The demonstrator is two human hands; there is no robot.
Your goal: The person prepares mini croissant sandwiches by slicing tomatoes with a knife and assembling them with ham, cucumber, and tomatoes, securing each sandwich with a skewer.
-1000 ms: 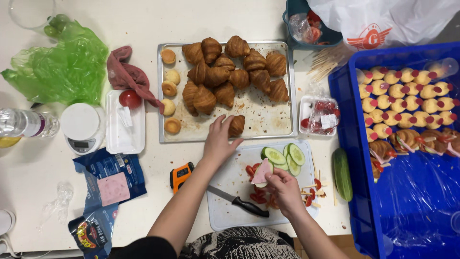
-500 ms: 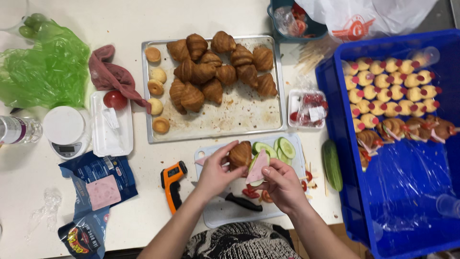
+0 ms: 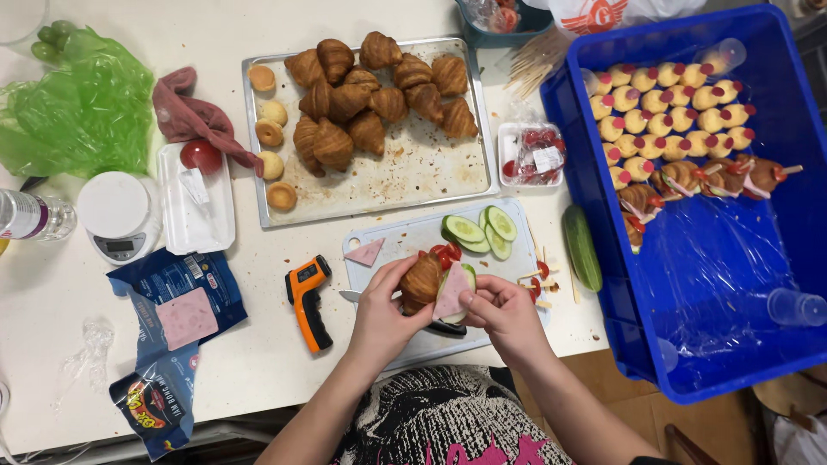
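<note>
Two hands now meet over the cutting board (image 3: 405, 237). My left hand (image 3: 383, 314), which a second ago reached to the baking tray (image 3: 405, 181), is closed around a croissant (image 3: 422, 280). Just right of that grip, my right hand (image 3: 504, 314) pinches a ham slice (image 3: 451, 291) against it. Filling has started; cucumber slices (image 3: 481, 228) lie beyond.

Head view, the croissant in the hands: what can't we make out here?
- Golden-brown croissant: its underside and cut are hidden by the left hand.
- Pink ham slice: its lower edge is covered by the right hand.
- Black-handled knife: mostly hidden under both hands.
- Blue plastic crate: cut off at the right edge.
- White kitchen scale: its display is too small to read.
</note>
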